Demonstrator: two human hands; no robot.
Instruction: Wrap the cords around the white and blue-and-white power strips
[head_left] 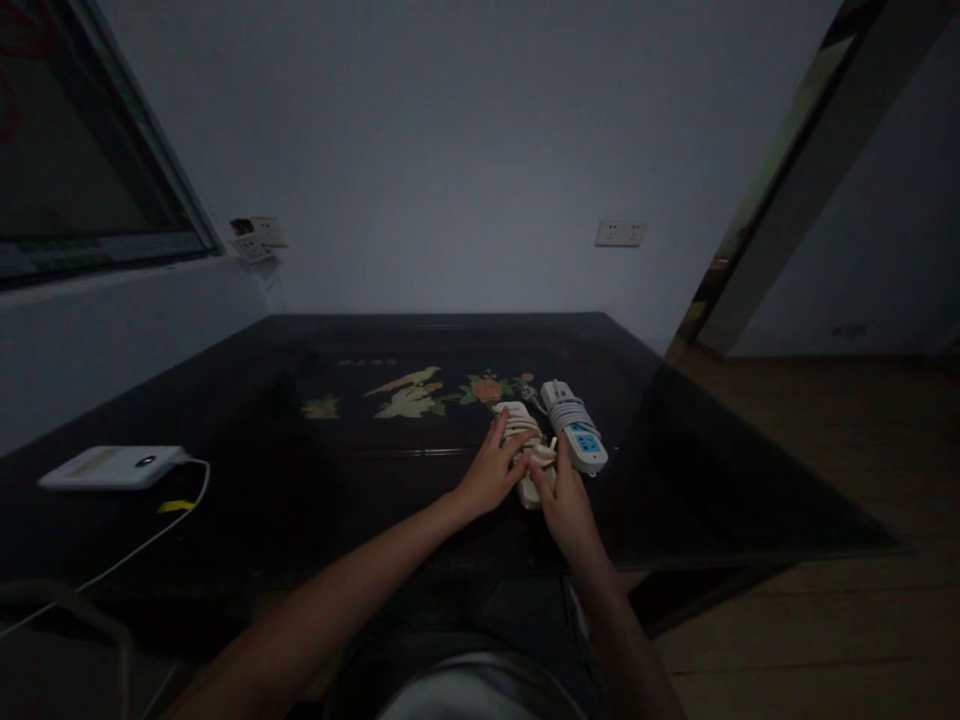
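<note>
On the dark table lies a cream power strip with its cord wound round its middle. My left hand rests on its left side, fingers curled over the wound cord. From the right, my right hand closes on the cord's plug end, thumb and fingers near the left fingertips. Just right of it sits a second power strip, white with a blue socket face and a grey cord wrapped round it. That one lies apart from my left hand, close to my right fingers. The exact finger contacts are partly hidden.
The dark table has a bird-and-flower picture on its top. At the left lies a white device with a white cable and a yellow tag. Wall sockets are on the wall behind.
</note>
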